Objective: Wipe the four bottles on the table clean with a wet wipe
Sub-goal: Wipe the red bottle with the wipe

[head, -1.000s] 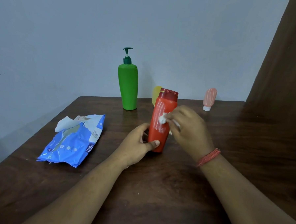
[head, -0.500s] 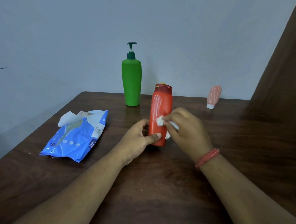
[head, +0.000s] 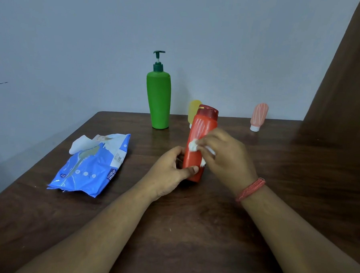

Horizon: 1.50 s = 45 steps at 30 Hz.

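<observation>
Tilted rightward again, the red bottle (head: 197,156) stands mid-table (head: 191,231) — left hand (head: 168,173) gripping its base, right hand (head: 226,157) pinching the wet wipe (head: 193,145) against its side.

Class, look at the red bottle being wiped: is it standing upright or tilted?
Tilted. The red bottle leans right at its dark cap, base on the table, steadied by the left hand.
</observation>
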Motion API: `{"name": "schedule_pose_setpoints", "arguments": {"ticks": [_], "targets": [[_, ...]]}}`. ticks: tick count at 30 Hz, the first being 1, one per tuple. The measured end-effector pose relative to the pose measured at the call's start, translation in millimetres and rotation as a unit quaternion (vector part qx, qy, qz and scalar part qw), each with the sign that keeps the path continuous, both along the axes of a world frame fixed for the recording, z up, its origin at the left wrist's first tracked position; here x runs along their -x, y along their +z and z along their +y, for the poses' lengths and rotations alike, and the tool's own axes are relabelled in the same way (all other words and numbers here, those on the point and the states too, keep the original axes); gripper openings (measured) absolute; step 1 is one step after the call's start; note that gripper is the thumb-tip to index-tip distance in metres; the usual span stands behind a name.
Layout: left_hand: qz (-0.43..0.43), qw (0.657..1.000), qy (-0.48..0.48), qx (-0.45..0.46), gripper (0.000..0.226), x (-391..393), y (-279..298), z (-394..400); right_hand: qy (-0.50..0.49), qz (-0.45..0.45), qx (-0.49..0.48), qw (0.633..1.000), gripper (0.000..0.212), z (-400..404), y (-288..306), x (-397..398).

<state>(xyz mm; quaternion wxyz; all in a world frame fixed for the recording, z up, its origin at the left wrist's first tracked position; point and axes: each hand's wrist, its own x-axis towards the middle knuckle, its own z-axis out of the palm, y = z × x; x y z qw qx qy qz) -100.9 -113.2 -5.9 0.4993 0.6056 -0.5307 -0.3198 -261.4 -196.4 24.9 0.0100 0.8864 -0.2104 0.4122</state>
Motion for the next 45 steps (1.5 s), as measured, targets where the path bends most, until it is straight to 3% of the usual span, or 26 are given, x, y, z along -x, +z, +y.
{"name": "schedule_pose_setpoints", "arguments": {"ticks": [2,5,9,13,16,21,25,29,32,36,40,45], "targets": [[-0.018,1.000,0.003,-0.003,0.037,0,1,0,-0.010,-0.031,-0.015,0.999,0.013,-1,1,1],[-0.016,1.000,0.011,0.002,0.035,1,2,1,0.037,0.034,0.022,0.998,0.012,1,-1,-1],[-0.040,0.999,0.023,0.005,0.033,1,2,0,-0.025,-0.039,0.003,0.999,0.012,-7,1,0],[-0.050,0.998,0.031,0.013,0.032,3,5,3,0.031,0.050,0.063,0.996,0.016,2,-3,-5],[-0.081,0.996,0.037,0.006,0.038,5,7,3,-0.060,-0.006,0.045,0.997,0.016,-1,3,-2],[-0.108,0.993,0.039,0.017,0.043,6,8,4,-0.009,0.030,0.109,0.994,0.018,5,-2,-7],[-0.139,0.989,0.048,0.008,0.044,9,11,3,-0.086,-0.058,0.057,0.993,0.020,-2,4,-4],[-0.128,0.991,0.046,0.015,0.045,8,12,5,-0.013,0.031,0.089,0.995,0.026,4,-1,-4],[-0.149,0.987,0.052,0.011,0.045,8,13,5,-0.083,-0.045,0.070,0.993,0.018,-7,4,0],[-0.162,0.985,0.052,0.018,0.047,7,13,6,-0.052,0.002,0.128,0.990,0.021,-3,0,-2],[-0.195,0.979,0.059,0.013,0.046,8,15,7,-0.128,-0.057,0.114,0.984,0.025,-9,7,-1],[-0.187,0.980,0.066,0.016,0.045,8,15,7,-0.087,0.005,0.149,0.985,0.027,-6,2,-3]]}}
